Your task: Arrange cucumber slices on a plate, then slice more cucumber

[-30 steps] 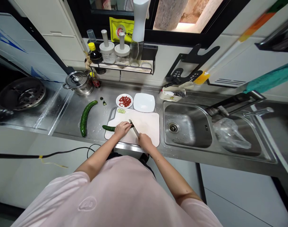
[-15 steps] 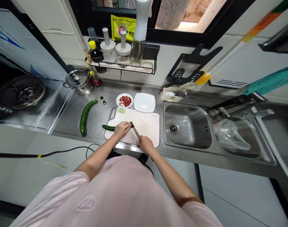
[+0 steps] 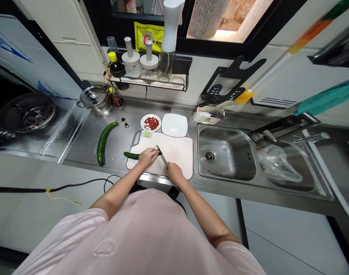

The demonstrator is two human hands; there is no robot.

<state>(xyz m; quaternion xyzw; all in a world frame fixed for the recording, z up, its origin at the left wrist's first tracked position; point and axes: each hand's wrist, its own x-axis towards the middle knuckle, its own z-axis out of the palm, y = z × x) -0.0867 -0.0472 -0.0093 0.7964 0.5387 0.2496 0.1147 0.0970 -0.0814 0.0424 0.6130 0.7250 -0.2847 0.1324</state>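
My left hand [image 3: 148,157] is closed over a dark green cucumber [image 3: 131,155], which lies across the white cutting board [image 3: 178,152]. Its left end sticks out past the board's edge. In my right hand [image 3: 174,172] is the handle of a knife [image 3: 162,156], whose blade slants up and left at the cucumber's right end, close to my left fingers. Thin pale green slices [image 3: 147,135] rest at the board's top left. A second, whole cucumber [image 3: 103,143] lies on the steel counter to the left.
Behind the board stand a plate of chopped red pieces [image 3: 151,123] and a white square plate [image 3: 174,125]. A steel sink [image 3: 226,152] is at the right. A lidded pot [image 3: 95,100] and a black pan [image 3: 25,112] are at the left.
My right hand and the knife have shifted slightly left and up, with the blade tip now further beyond the cucumber. My left hand has hardly moved.
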